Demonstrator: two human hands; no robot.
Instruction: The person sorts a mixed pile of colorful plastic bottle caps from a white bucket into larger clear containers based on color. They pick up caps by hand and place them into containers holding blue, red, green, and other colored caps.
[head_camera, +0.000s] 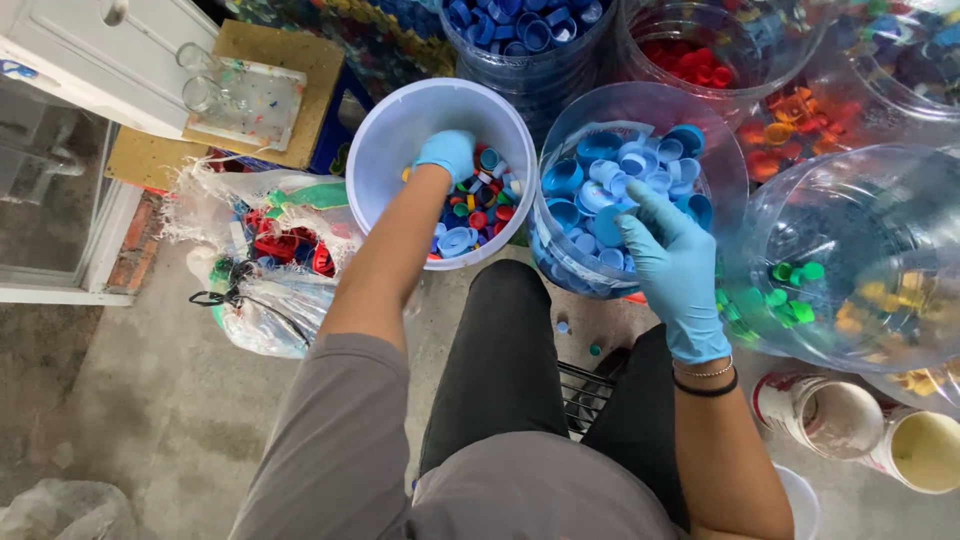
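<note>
Gloves, thin blue nitrile, cover both hands; I see the left hand (447, 153) sunk in a round white bucket (385, 135), smooth plastic, fingers curled down into mixed bottle caps (472, 215) (red, green, blue, yellow); whether they pinch a cap I cannot tell. Right hand (672, 262) hangs over the rim of a clear round jar (560, 135), fingers narrow, tips drawn together just above light-blue caps (610, 185) w/ ribbed edges; no cap visible between them. Around: crinkled clear bag (262, 285) of red and green caps left of bucket; more clear jars behind and to the right: dark-blue caps (525, 25), red caps (692, 62), orange caps (795, 125), green caps (790, 295); two paint-stained tubs (870, 430) lower right; floor bare concrete; my legs in black fill the gap betw. bucket and jar.
</note>
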